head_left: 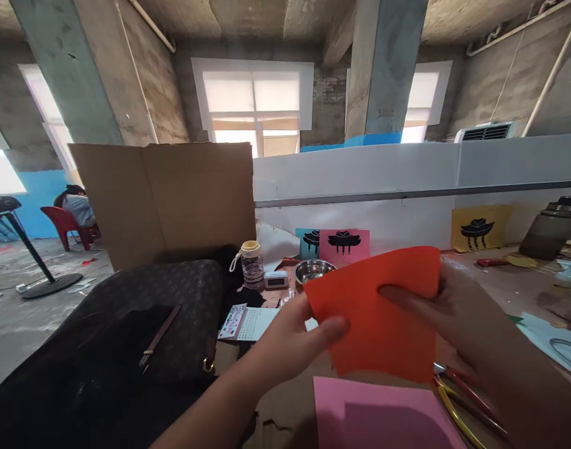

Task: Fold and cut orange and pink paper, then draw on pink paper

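Observation:
An orange-red sheet of paper [374,318] is held up in front of me between both hands. My left hand [301,343] pinches its left edge, thumb on the near face and fingers behind. At the upper right, my right hand [447,305] grips the sheet the same way, its thumb lying across the front. The sheet bows slightly. Below it a pink sheet of paper [383,415] lies flat on the table. Scissors with red and yellow handles [453,405] rest by the pink sheet's right side, partly hidden by my right arm.
A steel bowl [308,269], a clear bottle with a yellow lid [251,268] and a small white digital clock [276,279] stand behind. Pink [344,249] and yellow cards [482,227] with black hat cutouts lean at the back. A dark bag [182,293] sits left; a grey bottle [550,227] stands right.

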A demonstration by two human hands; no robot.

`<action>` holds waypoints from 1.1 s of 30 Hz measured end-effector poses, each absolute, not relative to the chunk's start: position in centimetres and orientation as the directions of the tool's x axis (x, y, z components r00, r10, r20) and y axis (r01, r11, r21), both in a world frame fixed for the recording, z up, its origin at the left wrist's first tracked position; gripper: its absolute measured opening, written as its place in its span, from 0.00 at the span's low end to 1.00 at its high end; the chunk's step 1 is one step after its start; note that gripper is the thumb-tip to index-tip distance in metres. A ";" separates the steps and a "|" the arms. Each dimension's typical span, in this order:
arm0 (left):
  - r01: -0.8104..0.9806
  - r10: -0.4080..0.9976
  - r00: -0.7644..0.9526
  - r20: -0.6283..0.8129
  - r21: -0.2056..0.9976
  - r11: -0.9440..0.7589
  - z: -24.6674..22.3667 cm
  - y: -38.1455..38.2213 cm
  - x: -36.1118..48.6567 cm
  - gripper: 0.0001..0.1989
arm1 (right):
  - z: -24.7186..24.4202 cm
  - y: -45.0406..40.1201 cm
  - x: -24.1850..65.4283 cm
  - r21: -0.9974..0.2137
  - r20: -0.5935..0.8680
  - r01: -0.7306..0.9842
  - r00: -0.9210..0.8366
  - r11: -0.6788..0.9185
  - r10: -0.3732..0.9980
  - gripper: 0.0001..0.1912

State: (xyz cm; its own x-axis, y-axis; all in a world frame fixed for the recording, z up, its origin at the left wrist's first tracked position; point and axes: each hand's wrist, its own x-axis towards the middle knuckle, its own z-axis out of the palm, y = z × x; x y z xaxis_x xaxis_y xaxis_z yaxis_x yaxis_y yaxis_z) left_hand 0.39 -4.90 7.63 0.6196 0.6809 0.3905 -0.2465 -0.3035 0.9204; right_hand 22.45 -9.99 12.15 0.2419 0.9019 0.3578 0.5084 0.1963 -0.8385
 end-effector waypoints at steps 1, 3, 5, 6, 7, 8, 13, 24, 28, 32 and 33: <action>-0.195 0.681 0.627 0.378 0.923 -0.333 7.3 -4.7 0.7 0.22 | 12.2 -10.1 22.7 -0.806 0.378 0.561 0.242 0.189 0.893 0.22; -0.137 0.694 0.596 0.404 0.903 -0.408 6.8 -4.2 1.2 0.21 | 12.2 -10.1 22.8 -0.767 0.387 0.612 0.197 0.195 0.901 0.23; -0.104 0.700 0.548 0.458 0.868 -0.486 6.7 -3.5 1.0 0.21 | 11.9 -9.9 22.4 -0.766 0.390 0.594 0.126 0.245 0.912 0.21; -0.075 0.705 0.530 0.472 0.854 -0.515 6.8 -3.2 0.7 0.21 | 11.7 -9.8 22.0 -0.772 0.391 0.572 0.085 0.277 0.916 0.21; -0.039 0.714 0.517 0.473 0.846 -0.532 7.0 -2.7 0.2 0.20 | 11.5 -9.7 21.5 -0.779 0.390 0.549 0.047 0.303 0.919 0.20; -0.018 0.722 0.507 0.471 0.843 -0.538 7.2 -2.3 -0.5 0.20 | 11.3 -9.5 21.0 -0.783 0.385 0.533 0.011 0.321 0.923 0.20; 0.005 0.740 0.477 0.474 0.841 -0.541 8.3 -0.8 -3.6 0.21 | 10.6 -9.0 18.7 -0.779 0.296 0.558 -0.073 0.286 0.952 0.16; -0.020 0.816 0.473 0.331 0.930 -0.366 9.2 -2.5 -3.6 0.24 | 10.1 -7.8 19.1 -0.876 0.254 0.407 -0.068 0.260 0.965 0.17; -0.036 0.836 0.428 0.343 0.931 -0.363 9.4 -3.4 -2.7 0.25 | 9.6 -7.4 19.5 -0.907 0.258 0.323 -0.080 0.270 0.963 0.18; -0.076 0.819 0.461 0.343 0.934 -0.349 9.7 -3.8 -2.3 0.24 | 9.0 -6.9 19.6 -0.934 0.221 0.267 -0.084 0.236 0.972 0.22; -0.077 0.814 0.471 0.340 0.935 -0.346 9.8 -3.9 -2.4 0.24 | 8.9 -6.8 19.6 -0.937 0.221 0.260 -0.082 0.235 0.972 0.22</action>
State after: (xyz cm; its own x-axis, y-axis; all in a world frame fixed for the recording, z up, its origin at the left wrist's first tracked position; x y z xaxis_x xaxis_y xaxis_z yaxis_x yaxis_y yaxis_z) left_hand -2.36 -3.88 9.79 0.4713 0.8139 0.3398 -0.0770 -0.3459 0.9351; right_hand 19.64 -6.83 8.90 -0.0818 0.9718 0.2212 0.2602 0.2350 -0.9365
